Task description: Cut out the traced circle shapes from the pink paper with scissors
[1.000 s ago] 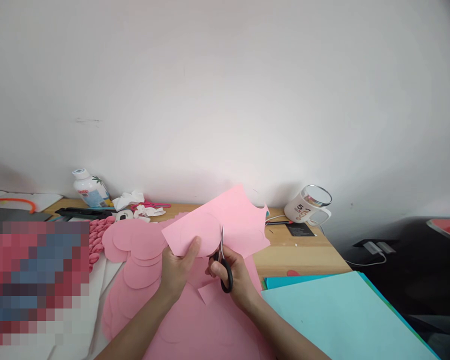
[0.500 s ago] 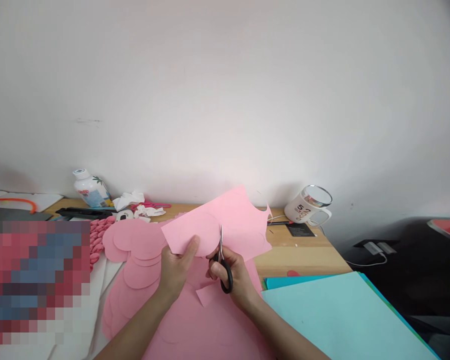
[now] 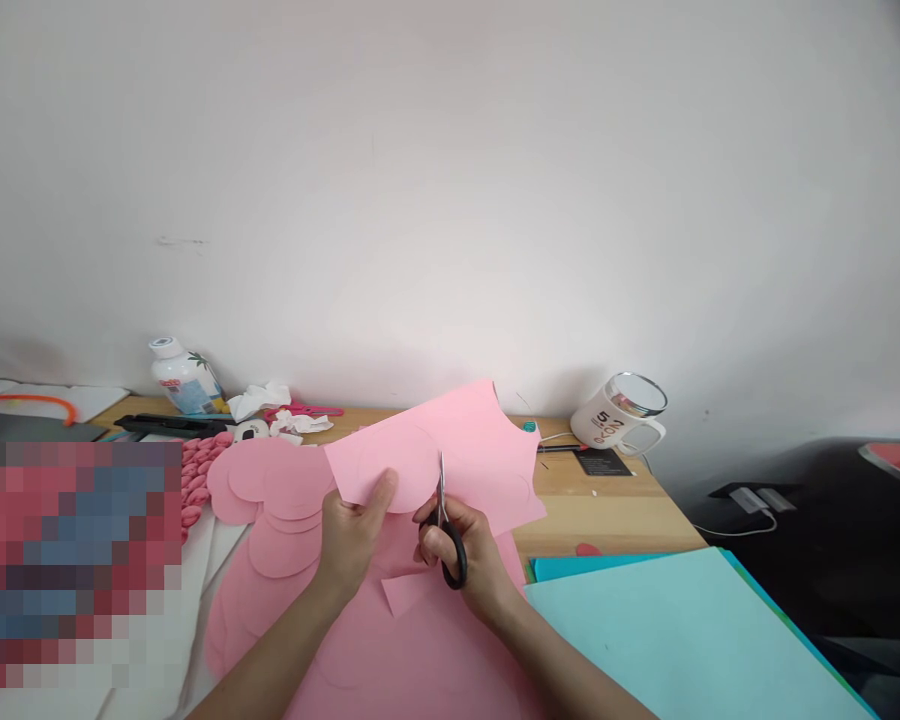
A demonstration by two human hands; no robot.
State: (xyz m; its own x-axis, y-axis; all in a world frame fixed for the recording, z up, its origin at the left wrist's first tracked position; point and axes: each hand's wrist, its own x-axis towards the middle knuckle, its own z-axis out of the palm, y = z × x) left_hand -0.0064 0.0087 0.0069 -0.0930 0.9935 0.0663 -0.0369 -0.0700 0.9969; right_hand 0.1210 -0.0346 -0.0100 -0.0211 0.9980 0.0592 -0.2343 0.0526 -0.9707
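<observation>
A pink paper sheet point(image 3: 469, 435) with curved cut edges is held up over the desk. My left hand point(image 3: 351, 535) pinches its lower left part, thumb on top. In my right hand point(image 3: 469, 550) are black-handled scissors point(image 3: 442, 500), their blades pointing up at the sheet beside a faint round outline. The scissors' blades look nearly closed. Below both hands lie more pink sheets point(image 3: 420, 660), with a small pink scrap point(image 3: 405, 592) on top. Pink round cutouts point(image 3: 281, 555) overlap in a pile left of my left hand.
Light blue sheets point(image 3: 667, 620) lie at the right. A white mug point(image 3: 609, 415) stands on the wooden desk point(image 3: 615, 510) near a black card point(image 3: 601, 462). Along the back left are a white bottle point(image 3: 186, 380), crumpled tissues point(image 3: 259, 400) and a black cutter point(image 3: 172, 426).
The sheet's right part has dipped and turned slightly, uncovering a small teal object behind it. The small scrap below has shifted a little left. Both hands keep nearly the same place.
</observation>
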